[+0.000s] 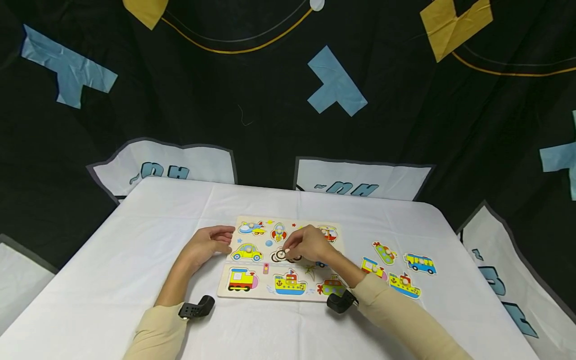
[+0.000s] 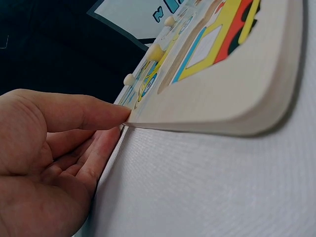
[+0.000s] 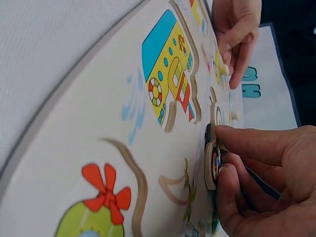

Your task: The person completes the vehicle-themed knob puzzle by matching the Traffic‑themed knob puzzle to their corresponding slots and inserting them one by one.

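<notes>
A wooden peg puzzle board (image 1: 266,295) printed with vehicles lies flat on the white cloth. Along its left edge, my left hand (image 1: 204,246) touches the wood with thumb and fingertips, the fingers fairly straight; the left wrist view has the thumb (image 2: 91,112) against the rim. My right hand (image 1: 309,243) is over the board's middle. Between thumb and fingers it pinches a wheeled puzzle piece (image 3: 211,165), close above the board's surface and partly covered by the fingers. Pegged car (image 1: 247,252), plane (image 1: 252,228) and rocket (image 1: 278,232) pieces sit in the upper left slots.
Several loose pieces lie right of the board: a submarine (image 1: 384,253), a bus (image 1: 420,263), a train (image 1: 373,267) partly behind the right forearm, and a ship (image 1: 404,285). The board's lower row shows printed train, ship and submarine pictures. A dark curtain (image 1: 270,125) hangs behind the table.
</notes>
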Demonstrator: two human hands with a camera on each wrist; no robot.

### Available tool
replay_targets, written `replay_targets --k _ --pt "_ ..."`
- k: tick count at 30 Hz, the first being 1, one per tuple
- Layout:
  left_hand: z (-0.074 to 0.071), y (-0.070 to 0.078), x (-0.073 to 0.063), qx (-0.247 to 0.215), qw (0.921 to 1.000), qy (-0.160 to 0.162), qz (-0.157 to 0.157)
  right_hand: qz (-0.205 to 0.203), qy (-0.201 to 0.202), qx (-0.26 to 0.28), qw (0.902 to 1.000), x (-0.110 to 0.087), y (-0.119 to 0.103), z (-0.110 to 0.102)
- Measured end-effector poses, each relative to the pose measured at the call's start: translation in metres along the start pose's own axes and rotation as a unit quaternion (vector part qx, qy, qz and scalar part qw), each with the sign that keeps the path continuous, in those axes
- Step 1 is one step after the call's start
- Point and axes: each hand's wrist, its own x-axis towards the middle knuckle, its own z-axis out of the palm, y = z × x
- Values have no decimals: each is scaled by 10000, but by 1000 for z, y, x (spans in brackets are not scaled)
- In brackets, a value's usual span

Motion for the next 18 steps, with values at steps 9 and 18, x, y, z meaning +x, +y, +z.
replay_targets --k 9,18 --pt "0 1 -2 -30 10000 -13 -37 -219 -97 151 9996 1 -6 7" --pt "0 1 -2 -40 10000 -9 -25 -72 -115 119 9998 0 -11 10"
